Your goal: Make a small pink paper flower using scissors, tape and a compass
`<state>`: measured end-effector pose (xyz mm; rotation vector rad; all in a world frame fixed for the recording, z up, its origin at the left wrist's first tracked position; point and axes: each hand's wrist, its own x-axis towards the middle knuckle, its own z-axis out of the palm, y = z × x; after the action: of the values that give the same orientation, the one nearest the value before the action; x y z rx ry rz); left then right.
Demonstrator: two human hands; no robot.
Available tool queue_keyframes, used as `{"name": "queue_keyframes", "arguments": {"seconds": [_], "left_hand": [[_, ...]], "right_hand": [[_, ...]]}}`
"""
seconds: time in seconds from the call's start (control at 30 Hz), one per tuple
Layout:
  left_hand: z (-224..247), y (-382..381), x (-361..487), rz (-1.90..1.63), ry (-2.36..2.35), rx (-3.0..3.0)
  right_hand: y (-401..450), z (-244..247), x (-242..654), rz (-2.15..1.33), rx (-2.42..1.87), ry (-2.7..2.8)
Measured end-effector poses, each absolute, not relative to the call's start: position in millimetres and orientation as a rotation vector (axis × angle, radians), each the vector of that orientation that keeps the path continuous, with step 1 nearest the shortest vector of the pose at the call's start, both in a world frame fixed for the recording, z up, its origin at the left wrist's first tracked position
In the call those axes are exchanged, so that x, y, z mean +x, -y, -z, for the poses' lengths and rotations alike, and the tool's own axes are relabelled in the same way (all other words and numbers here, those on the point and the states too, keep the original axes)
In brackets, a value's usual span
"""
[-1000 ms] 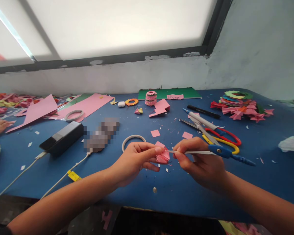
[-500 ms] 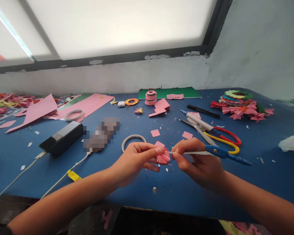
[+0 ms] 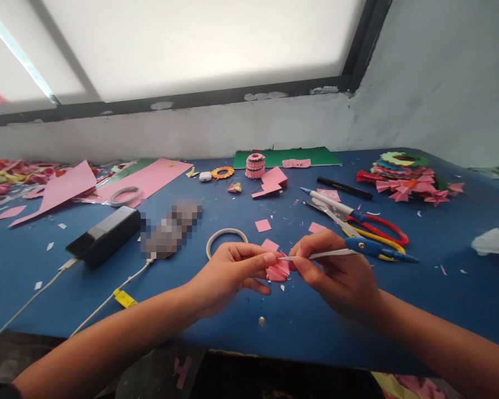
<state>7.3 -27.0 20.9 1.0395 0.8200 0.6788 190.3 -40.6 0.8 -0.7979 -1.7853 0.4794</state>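
My left hand (image 3: 228, 277) pinches a small folded pink paper piece (image 3: 278, 270) between thumb and fingers. My right hand (image 3: 336, 271) grips a drawing compass (image 3: 360, 246) by its slim metal leg, with the blue hinge and handle sticking out to the right. The leg's point touches the pink paper by my left thumb. A white and blue pen (image 3: 330, 201) shows beyond my right hand; whether it is fixed to the compass I cannot tell. Scissors (image 3: 386, 230) with red and yellow handles lie behind. Pink paper squares (image 3: 263, 225) are scattered nearby.
A tape roll (image 3: 211, 239) lies beside my left hand. Left stand a black device (image 3: 103, 235) with a cable and pink sheets (image 3: 145, 180). At the back are a stacked paper ring piece (image 3: 255, 166), a black marker (image 3: 345, 188) and a paper flower stack (image 3: 403, 174).
The compass handle has tilted upward and shifted slightly left, with its point still at the paper. The pen has also slid a little left. My left hand stays nearly in place.
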Motion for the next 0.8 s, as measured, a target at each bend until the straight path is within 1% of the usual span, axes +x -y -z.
{"name": "queue_keyframes", "arguments": {"seconds": [0.3, 0.47, 0.67, 0.73, 0.8], "left_hand": [[-20.8, 27.7, 6.5, -0.735, -0.787, 1.196], [-21.8, 29.7, 5.0, -0.762, -0.838, 1.373], [-23.4, 29.8, -1.6, -0.881, -0.921, 1.884], [-24.8, 27.9, -4.5, -0.914, -0.954, 2.035], [-26.0, 25.2, -6.6, -0.943, -1.007, 2.086]], "right_hand": [[43.9, -6.9, 194.9, -0.528, -0.726, 1.811], [44.0, -7.6, 194.6, -0.479, -0.693, 1.806], [46.2, -10.2, 197.9, -0.474, -0.662, 1.859], [42.3, -12.7, 203.4, -0.419, -0.661, 1.841], [32.6, -13.6, 210.6, -0.346, -0.765, 1.799]]}}
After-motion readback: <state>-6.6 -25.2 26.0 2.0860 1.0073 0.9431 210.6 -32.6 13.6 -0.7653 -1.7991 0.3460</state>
